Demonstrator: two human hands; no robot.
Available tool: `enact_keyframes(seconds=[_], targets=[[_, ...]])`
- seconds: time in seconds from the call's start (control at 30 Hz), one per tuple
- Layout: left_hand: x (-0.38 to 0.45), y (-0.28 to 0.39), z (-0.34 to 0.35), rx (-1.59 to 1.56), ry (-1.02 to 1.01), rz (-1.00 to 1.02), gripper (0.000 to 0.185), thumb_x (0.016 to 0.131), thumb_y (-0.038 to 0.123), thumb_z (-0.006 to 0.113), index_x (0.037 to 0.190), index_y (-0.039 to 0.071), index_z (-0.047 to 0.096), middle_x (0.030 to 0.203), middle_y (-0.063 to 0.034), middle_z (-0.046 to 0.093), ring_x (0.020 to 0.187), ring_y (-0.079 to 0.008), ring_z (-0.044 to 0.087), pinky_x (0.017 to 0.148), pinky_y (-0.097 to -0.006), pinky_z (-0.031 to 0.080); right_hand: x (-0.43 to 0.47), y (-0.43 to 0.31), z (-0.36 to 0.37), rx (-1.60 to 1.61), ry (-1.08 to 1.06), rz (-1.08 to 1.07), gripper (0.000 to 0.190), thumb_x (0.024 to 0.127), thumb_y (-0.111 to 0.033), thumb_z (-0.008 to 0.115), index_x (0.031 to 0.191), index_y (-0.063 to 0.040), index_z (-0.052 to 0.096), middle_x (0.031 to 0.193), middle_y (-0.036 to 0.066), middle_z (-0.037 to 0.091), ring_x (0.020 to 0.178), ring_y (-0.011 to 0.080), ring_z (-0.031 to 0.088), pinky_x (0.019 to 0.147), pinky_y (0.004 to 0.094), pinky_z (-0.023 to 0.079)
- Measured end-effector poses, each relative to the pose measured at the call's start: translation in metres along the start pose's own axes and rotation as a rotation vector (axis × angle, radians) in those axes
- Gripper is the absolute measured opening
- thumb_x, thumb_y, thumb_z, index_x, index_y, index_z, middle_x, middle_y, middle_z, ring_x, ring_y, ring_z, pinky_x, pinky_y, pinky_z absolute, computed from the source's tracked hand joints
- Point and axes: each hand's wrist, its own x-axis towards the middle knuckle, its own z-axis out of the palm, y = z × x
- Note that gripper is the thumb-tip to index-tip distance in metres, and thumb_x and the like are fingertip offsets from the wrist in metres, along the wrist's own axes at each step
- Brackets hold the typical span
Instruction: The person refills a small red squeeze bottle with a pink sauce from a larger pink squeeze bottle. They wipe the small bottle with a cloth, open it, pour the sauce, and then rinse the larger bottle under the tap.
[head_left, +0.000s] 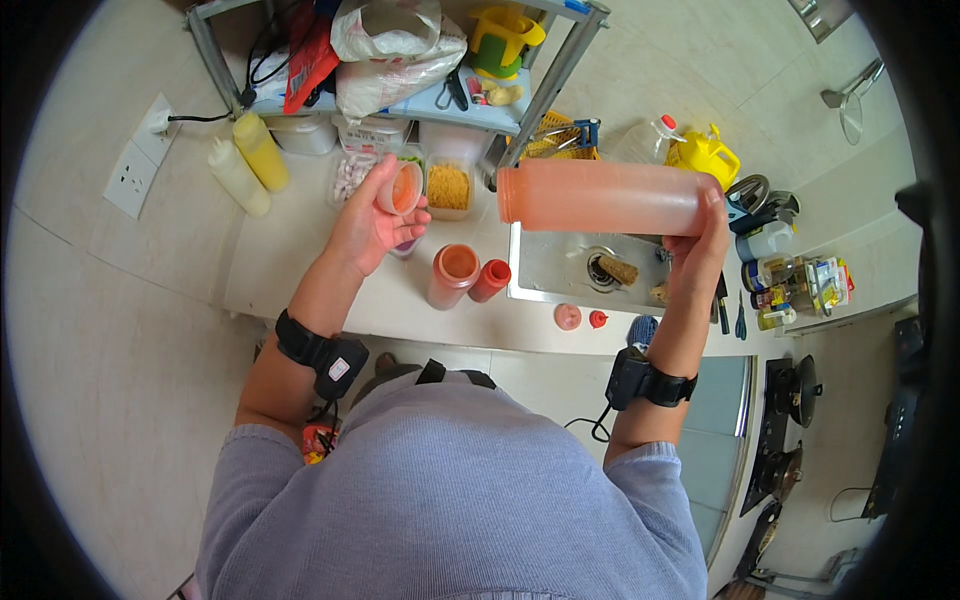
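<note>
My left hand (377, 225) grips a small translucent plastic cup (405, 189) with orange colour inside; whether that is liquid I cannot tell. My right hand (699, 225) holds a large pinkish-orange translucent squeeze bottle (607, 196) near its base. The bottle lies level above the sink, its uncapped mouth facing left towards the cup. Cup and bottle mouth are apart. Below, an uncapped orange squeeze bottle (452, 277) stands on the counter beside a smaller uncapped red one (491, 281). A pink nozzle cap (568, 316) and a red nozzle cap (598, 319) rest by the counter's front edge.
A steel sink (551, 259) has a brown object (619, 271) at its drain. Behind my left hand are food containers, one with yellow shreds (448, 187), under a metal-framed shelf (450, 112). Two squeeze bottles (260, 152) stand far left. A knife (722, 304) and scissors (741, 319) lie right.
</note>
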Motion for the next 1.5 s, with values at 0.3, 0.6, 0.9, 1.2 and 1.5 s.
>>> enact_keyframes(seconds=[0.3,0.6,0.9,1.2,1.5], targets=[[-0.004,-0.025,-0.016,-0.028,0.061,-0.046,0.063,0.083,0.060,0.065,0.117,0.009,0.055,0.097,-0.0113,0.061,0.083,-0.0204,0.062,0.075,-0.0331,0.052,0.004,-0.018,0.018,-0.194,0.007,0.072,0.052,0.089,-0.049,0.060,0.112,-0.003,0.066,0.073,-0.001,0.057,0.052,0.0063,0.045,0.042,0.0227,0.030],[-0.010,-0.029,-0.025,-0.045,0.092,-0.041,0.063,0.082,0.059,0.067,0.117,0.008,0.055,0.097,-0.0108,0.062,0.082,-0.0203,0.062,0.075,-0.0326,0.052,0.006,-0.018,0.038,-0.268,-0.148,0.042,0.052,0.087,-0.048,0.065,0.111,-0.002,0.068,0.069,-0.002,0.053,0.049,0.0051,0.043,0.041,0.0216,0.029],[-0.021,-0.033,-0.022,-0.032,0.084,0.016,0.059,0.087,0.055,0.064,0.120,0.006,0.056,0.106,-0.0126,0.064,0.089,-0.0195,0.063,0.080,-0.0333,0.051,-0.007,-0.026,0.058,-0.397,-0.195,-0.029,0.054,0.084,-0.046,0.071,0.116,-0.003,0.067,0.086,0.004,0.064,0.060,0.0070,0.051,0.050,0.0216,0.037],[-0.026,-0.036,-0.025,-0.078,0.064,0.038,0.052,0.094,0.049,0.056,0.123,0.005,0.056,0.109,-0.0162,0.066,0.093,-0.0250,0.066,0.083,-0.0388,0.053,-0.011,-0.012,0.066,-0.447,-0.317,-0.130,0.063,0.078,-0.051,0.078,0.115,-0.002,0.064,0.101,0.010,0.067,0.090,0.0155,0.061,0.081,0.0279,0.049],[-0.029,-0.036,-0.024,-0.077,0.061,0.020,0.061,0.090,0.055,0.060,0.125,0.006,0.054,0.114,-0.0167,0.062,0.099,-0.0243,0.063,0.088,-0.0390,0.050,-0.008,-0.006,0.067,-0.472,-0.301,-0.163,0.070,0.076,-0.059,0.075,0.114,-0.001,0.064,0.097,0.012,0.068,0.088,0.0178,0.063,0.079,0.0297,0.050]])
